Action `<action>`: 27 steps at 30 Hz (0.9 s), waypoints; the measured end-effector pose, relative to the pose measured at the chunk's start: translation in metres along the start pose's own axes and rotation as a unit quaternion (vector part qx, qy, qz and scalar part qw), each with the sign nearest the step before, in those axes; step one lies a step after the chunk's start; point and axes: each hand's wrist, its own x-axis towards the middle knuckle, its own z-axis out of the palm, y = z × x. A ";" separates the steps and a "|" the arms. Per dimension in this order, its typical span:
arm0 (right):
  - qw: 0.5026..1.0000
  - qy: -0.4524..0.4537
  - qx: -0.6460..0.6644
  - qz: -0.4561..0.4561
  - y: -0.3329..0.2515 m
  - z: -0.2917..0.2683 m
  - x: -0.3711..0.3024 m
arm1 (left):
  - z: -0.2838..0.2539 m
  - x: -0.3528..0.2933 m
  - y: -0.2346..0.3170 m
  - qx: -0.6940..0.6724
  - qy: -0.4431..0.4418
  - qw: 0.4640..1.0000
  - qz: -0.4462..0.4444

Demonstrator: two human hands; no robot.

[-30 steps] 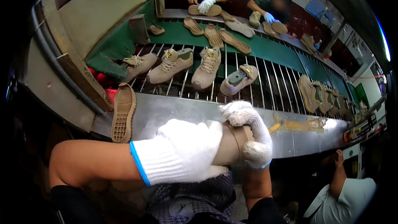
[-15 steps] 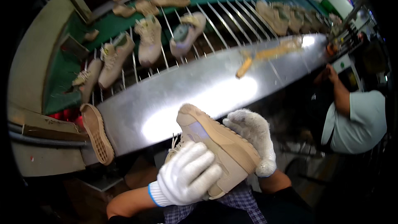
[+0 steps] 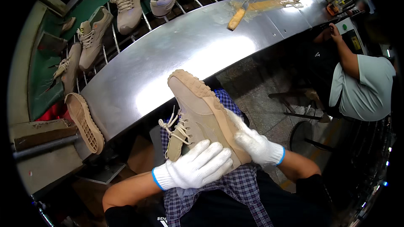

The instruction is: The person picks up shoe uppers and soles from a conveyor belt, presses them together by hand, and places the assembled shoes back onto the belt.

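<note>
A beige lace-up shoe (image 3: pixel 202 115) with a tan lugged sole is held up over my lap, its toe toward the metal bench. My left hand (image 3: pixel 200 166), in a white knit glove, wraps the upper near the heel, below the loose laces. Also gloved, my right hand (image 3: pixel 256 143) grips the sole edge at the heel side, with its thumb along the sidewall. The inside of the shoe is mostly hidden by my left hand.
The shiny metal bench (image 3: pixel 122 80) curves across, with a loose tan sole (image 3: pixel 85 124) at its left end. A wooden-handled tool (image 3: pixel 237 17) lies beside a yellowish smear. Several beige shoes (image 3: pixel 127 8) rest on a metal rack beyond. At the right sits another person (image 3: pixel 362 86).
The shoe has turned so its side faces up more, with the laces showing. My right hand has come down from the sole's outer edge and closed round the heel side. The view has shifted.
</note>
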 end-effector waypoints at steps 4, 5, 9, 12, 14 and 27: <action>0.997 -0.026 -0.065 0.044 -0.030 -0.010 0.007 | -0.006 0.004 0.001 0.017 -0.014 1.000 0.003; 0.998 -0.020 -0.061 0.008 -0.012 -0.014 0.011 | -0.008 0.007 -0.001 0.015 -0.009 1.000 0.007; 0.949 -0.036 0.284 0.134 -0.026 -0.011 0.047 | -0.006 0.001 0.003 0.006 -0.029 0.999 0.015; 0.930 -0.048 0.362 0.029 0.004 -0.002 0.075 | 0.004 -0.017 0.001 0.021 0.025 0.999 0.006; 0.942 0.008 0.331 0.053 -0.004 -0.004 0.085 | -0.015 -0.008 -0.005 0.020 0.023 1.000 -0.005; 0.893 0.367 0.168 -0.198 -0.193 -0.275 0.274 | -0.071 -0.100 -0.043 0.108 0.292 0.865 -0.395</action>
